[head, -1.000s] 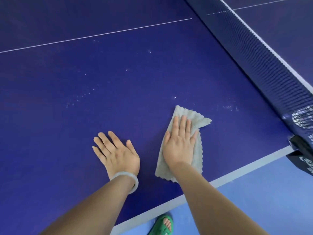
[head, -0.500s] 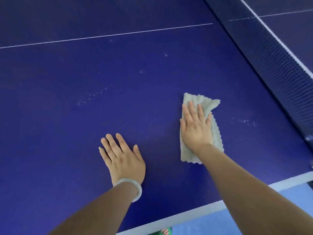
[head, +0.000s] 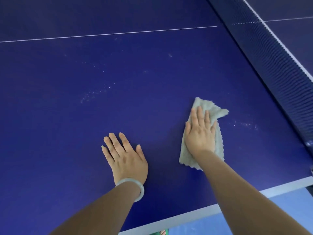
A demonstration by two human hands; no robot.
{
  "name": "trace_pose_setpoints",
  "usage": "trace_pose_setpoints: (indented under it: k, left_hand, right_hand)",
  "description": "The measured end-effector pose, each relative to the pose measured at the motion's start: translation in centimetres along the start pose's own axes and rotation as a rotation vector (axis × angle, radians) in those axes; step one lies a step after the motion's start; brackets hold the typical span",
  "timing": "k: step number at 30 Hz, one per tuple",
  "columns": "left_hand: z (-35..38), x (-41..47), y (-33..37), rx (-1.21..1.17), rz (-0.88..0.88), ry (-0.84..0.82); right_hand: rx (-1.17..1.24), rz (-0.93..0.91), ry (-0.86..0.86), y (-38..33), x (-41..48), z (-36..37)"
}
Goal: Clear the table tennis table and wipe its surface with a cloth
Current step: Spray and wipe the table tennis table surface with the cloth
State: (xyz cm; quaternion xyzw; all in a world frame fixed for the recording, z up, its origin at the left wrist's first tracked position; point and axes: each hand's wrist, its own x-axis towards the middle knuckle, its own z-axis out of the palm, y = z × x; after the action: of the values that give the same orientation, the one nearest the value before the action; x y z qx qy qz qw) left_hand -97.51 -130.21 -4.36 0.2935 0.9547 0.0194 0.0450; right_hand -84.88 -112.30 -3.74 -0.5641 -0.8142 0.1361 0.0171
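Right hand (head: 200,138) presses cloth (head: 211,107) flat, fingers (head: 199,116) straight atop it; left hand (head: 125,160) splayed, seemingly on table (head: 67,133)

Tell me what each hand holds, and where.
Nothing is gripped. The right hand presses flat on the cloth, mid-length; the left hand rests on the table.

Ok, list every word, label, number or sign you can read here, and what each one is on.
None can be read.
No lettering shows on the table, the net, the cloth or the bracelet.
The white line is a plain marking.
The net clamp at the right edge is mostly cut off; any label there cannot be told.
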Motion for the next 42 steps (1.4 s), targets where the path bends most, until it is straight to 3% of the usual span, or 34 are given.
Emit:
trace_pose_setpoints:
  k: [2, 6, 8, 13, 16, 27, 30, 33, 37, 42]
  left_hand:
    - [0.1, 0.0, -0.1, -0.007, 0.001, 0.002]
    - [0.3, 0.2, -0.2, -0.054, -0.002, 0.010]
    - [0.2, 0.2, -0.1, -0.064, -0.008, 0.000]
    - [-0.3, 0.0, 0.0, -0.086, -0.009, -0.049]
    - [-0.3, -0.1, -0.3, -0.123, -0.009, -0.026]
    - [-0.9, 0.3, -1.1, -0.426, -0.007, 0.004]
    - [-1.9, 0.8, 1.7, -0.571, 0.210, -0.032]
    - [-2.2, 1.6, 7.6, -0.496, 0.413, -0.047]
    - [-1.5, 1.7, 13.7, -0.326, 0.410, -0.171]
    - [0.3, 0.9, 14.1, -0.136, 0.459, -0.110]
  right_hand:
    - [0.033, 0.090, 0.031, -1.5, -1.1, 0.4]
    - [-0.019, -0.326, -0.053, -3.1, -8.1, 1.4]
    - [-0.045, -0.407, -0.089, -0.1, -9.2, 0.9]
    - [0.025, 0.059, 0.014, 6.1, -7.2, -0.9]
    - [0.017, 0.152, 0.011, 5.1, -6.9, -0.9]
    - [0.015, 0.156, 0.005, 4.8, -6.9, -1.1]
    - [0.016, 0.153, 0.015, 4.8, -6.9, -1.0]
    - [0.011, 0.161, 0.003, 4.8, -6.8, -0.9]
    - [0.014, 0.131, -0.016, 5.3, -6.2, -1.4]
    - [0.060, 0.020, -0.042, 8.5, -6.6, -2.9]
